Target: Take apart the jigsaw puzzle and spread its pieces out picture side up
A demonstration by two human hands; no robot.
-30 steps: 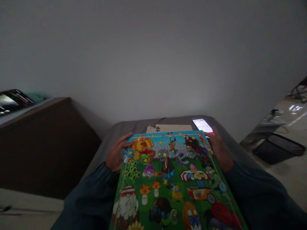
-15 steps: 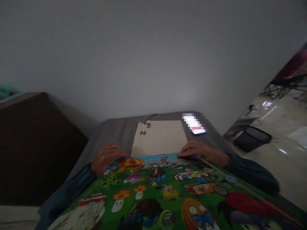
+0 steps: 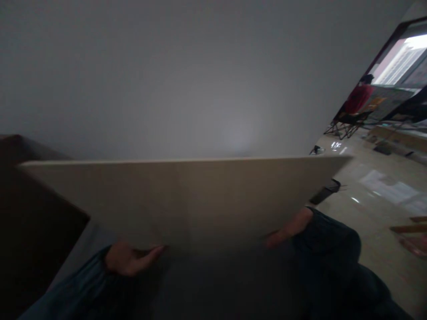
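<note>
Cabinet (image 3: pixel 33 222), one: dark brown, at the far left, its upper corner behind the board's left end.

Cover (image 3: pixel 95 238), one: grey, seen between cabinet and left hand.

Left sleeve (image 3: pixel 80 280), one of two: dark blue-green, reaching in from the lower left.

Left hand (image 3: pixel 133 260), one of two: grasping the board at its lower left edge, one digit stretched along that edge; slightly blurred.

Board (image 3: pixel 187 195), one: raised in front of the wall, held between the two hands. Plain tan face towards the viewer; pale upper edge nearly level. Widest span runs left to right, narrowing downward to the hands; foreshortening leaves the true long axis uncertain.

Wall (image 3: pixel 213 80), one: pale grey, behind and above the board.

Right hand (image 3: pixel 290 226), two of two: grasping the board at its lower right edge, fingertips blurred.

Right sleeve (image 3: pixel 328 240), two of two: same dark blue-green.

Bin (image 3: pixel 325 194), one: black, on the floor (image 3: pixel 367 213), partly hidden by the board.

Chair (image 3: pixel 355 119), one: dark, thin crossed legs, red cloth (image 3: pixel 358 100) above its seat.

Window (image 3: pixel 403 58), one: bright, upper right.
</note>
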